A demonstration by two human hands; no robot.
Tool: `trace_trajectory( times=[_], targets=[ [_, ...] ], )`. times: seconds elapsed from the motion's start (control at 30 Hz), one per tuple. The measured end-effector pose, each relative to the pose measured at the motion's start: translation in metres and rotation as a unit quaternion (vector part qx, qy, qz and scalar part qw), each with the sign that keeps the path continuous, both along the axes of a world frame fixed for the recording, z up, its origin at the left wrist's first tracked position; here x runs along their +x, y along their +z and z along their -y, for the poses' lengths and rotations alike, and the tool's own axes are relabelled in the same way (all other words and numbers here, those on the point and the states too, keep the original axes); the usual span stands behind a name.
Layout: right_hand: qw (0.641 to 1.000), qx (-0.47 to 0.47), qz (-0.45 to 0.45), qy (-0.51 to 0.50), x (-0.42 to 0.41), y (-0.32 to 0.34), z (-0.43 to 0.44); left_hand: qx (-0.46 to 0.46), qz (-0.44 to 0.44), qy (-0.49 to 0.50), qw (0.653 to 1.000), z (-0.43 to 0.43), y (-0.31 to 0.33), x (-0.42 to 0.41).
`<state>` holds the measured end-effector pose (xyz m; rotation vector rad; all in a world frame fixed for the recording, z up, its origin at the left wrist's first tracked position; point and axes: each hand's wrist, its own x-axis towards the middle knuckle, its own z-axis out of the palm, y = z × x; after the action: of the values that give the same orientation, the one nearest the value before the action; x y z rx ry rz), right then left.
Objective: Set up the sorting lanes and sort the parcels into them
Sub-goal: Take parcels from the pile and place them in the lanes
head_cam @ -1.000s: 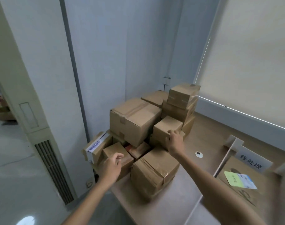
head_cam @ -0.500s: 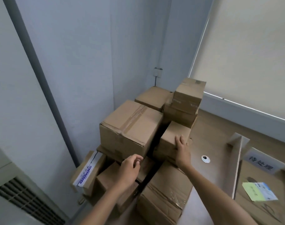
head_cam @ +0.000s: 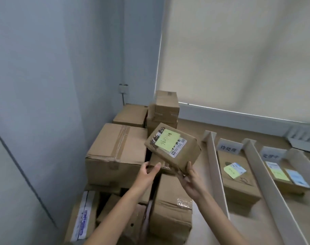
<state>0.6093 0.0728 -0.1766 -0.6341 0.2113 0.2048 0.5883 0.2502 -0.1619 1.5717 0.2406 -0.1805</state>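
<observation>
1. To the left of your left hand, the large taped carton (head_cam: 115, 152) sits in the unsorted pile by the wall, untouched.
2. Your left hand (head_cam: 148, 171) pinches the near lower-left edge of the small parcel (head_cam: 184, 152), with the thumb on its near face. This grip appears to steady the tilt rather than carry the load.
3. Above and between both hands, the small parcel is held clear of the pile, its labelled face tipped toward you. A yellow note (head_cam: 167, 142) partly covers the shipping label. The tilt probably lets you read the note, which should decide the lane.
4. Your right hand (head_cam: 191, 177) cups the near right corner from below, thumb up the side. It seems to bear the weight.
5. Just right of your right hand, a cardboard divider (head_cam: 215, 167) stands on edge. Beyond it are a white sign (head_cam: 228, 149) and a sorted parcel (head_cam: 239, 179), lying note upward.
6. Farther right, a second divider (head_cam: 263, 174) bounds the next lane. The lanes look ready, so sorting is the step in hand.
</observation>
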Motion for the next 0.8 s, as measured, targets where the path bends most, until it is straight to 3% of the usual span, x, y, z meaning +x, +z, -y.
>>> trace_trajectory(
  times=[0.13, 0.3, 0.37, 0.5, 0.67, 0.8],
  targets=[
    [0.996, 0.032, 0.062, 0.056, -0.047, -0.004, -0.007, -0.133, -0.014, -0.059, 0.989, 0.008, 0.011, -0.018],
    [0.980, -0.128, 0.098, 0.114, -0.085, -0.008, -0.003, -0.239, 0.020, -0.057, 0.969, 0.017, 0.016, -0.037],
    [0.980, -0.160, 0.071, 0.093, -0.096, -0.002, 0.008, -0.237, 0.028, -0.045, 0.970, 0.016, 0.014, -0.040],
    [0.963, -0.266, 0.023, -0.044, -0.117, 0.010, 0.041, -0.199, 0.030, -0.064, 0.977, 0.024, 0.011, -0.048],
    [0.905, -0.422, 0.025, -0.051, -0.152, 0.027, 0.069, -0.136, 0.025, -0.149, 0.979, 0.061, 0.007, -0.059],
    [0.890, -0.447, 0.010, -0.092, -0.181, 0.027, 0.106, -0.128, 0.033, -0.217, 0.967, 0.112, 0.011, -0.077]
  ],
)
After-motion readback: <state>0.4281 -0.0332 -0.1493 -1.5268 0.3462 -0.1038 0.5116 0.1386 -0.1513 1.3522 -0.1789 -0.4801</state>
